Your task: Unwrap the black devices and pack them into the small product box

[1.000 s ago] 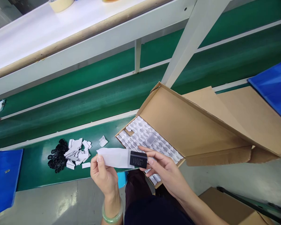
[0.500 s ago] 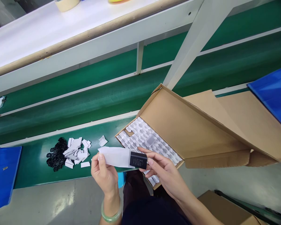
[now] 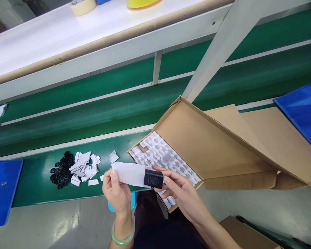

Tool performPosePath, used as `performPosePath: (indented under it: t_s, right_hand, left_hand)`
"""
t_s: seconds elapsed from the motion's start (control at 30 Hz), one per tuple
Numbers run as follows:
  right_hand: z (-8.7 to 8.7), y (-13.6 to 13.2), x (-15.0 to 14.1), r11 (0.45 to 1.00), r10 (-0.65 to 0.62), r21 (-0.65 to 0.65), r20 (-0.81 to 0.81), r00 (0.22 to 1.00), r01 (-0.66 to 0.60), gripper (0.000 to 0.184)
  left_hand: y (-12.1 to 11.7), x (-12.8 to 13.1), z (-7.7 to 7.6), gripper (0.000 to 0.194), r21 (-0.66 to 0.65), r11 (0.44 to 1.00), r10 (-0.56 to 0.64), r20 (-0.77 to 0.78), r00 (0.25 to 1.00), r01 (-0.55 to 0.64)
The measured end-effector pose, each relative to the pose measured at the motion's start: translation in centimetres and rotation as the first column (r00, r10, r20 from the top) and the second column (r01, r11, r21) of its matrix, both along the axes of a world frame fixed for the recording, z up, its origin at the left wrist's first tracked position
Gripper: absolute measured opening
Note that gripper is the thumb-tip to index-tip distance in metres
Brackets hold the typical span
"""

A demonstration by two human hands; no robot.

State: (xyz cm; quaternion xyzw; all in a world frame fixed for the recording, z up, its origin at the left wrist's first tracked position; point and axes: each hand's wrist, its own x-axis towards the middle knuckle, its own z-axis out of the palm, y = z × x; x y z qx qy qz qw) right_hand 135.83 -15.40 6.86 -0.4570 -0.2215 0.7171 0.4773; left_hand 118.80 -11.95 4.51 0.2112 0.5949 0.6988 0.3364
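Fingers of the left hand (image 3: 118, 190) curl inward and pinch, with the thumb laid on top, the left end of a white sleeve (image 3: 131, 174). The right hand's fingers close on the right end of a black device (image 3: 153, 178): the thumb presses its near side, the index finger reaches along the far edge, and the others bend underneath, partly hidden. The left forearm rises almost straight from the bottom of the view, a green bangle (image 3: 121, 242) around the wrist; the right forearm slants up and leftward from the lower right. The hands face each other, sleeve and device stretched between them.

The device's long axis runs left to right, dipping slightly to the right, in line with the sleeve. Its printed face turns up, and its left end meets the sleeve's right-hand mouth; how much lies inside I cannot tell. Both are held in the air, over the near edge of the green bench (image 3: 36, 190) and the near-left part of an open carton (image 3: 212, 148) filled with rows of white packets (image 3: 155, 148). Left of the hands, white slips (image 3: 84, 167) lie beside black coils (image 3: 63, 171).
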Motion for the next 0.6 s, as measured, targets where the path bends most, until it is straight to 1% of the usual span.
performPosePath:
  t_s: [0.1,0.23,0.47,0.6]
  right_hand:
    - [-0.12,0.06,-0.04,1.0,0.002,0.009,0.007,1.0,-0.002,0.035]
    - [-0.01,0.24,-0.03,1.0,0.009,-0.011,0.031,0.999,-0.009,0.04]
    - [0.08,0.48,-0.03,1.0,0.02,-0.009,0.018,1.0,-0.02,0.04]
    - [0.06,0.48,0.03,1.0,0.022,-0.009,0.018,1.0,-0.021,0.039]
  left_hand:
    - [-0.02,-0.04,-0.13,0.032,-0.002,1.0,0.004,-0.007,1.0,-0.004]
    - [0.01,-0.13,-0.21,0.033,-0.007,1.0,0.005,-0.04,0.999,-0.006]
    - [0.21,-0.03,-0.11,0.035,-0.019,0.999,0.028,0.017,0.999,-0.027]
    - [0.27,0.08,-0.09,0.035,-0.026,1.0,0.014,-0.001,1.0,-0.014]
